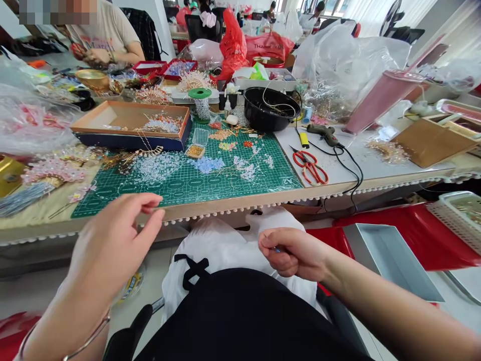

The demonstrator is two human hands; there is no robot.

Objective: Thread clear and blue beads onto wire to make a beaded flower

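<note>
Right hand (291, 253): our fingers pinch a blue bit (277, 249), short of the counter (233, 202); loosening could drop it.
Left hand (122, 235): fingers narrowly apart; a low sweep might scatter our beads (156, 168).

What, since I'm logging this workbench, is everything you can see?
Cutting mat: one, green, table front
Box: one, dark blue outside, mat's back left
Beads: uncounted, whitish, on mat
Spool: one, green-topped, mat's back edge
Bowl: one, black, right of spool
Scissors: one pair, red-handled, right of mat
Glue gun: one, olive, behind scissors
Cup: one, pink, right of glue gun
Carton: one, brown, table's right
Plastic bags: several, red and clear, table's back
Ornaments: many, mixed colours, across table
Crumpled sheet: one, white, below table
Tray: one, grey, lower right
Seated person: one, beige-shirted, back left
Left hand: one, bare, near mat's front
Right hand: one, bare, right of centre, closed on small bluish thing
</note>
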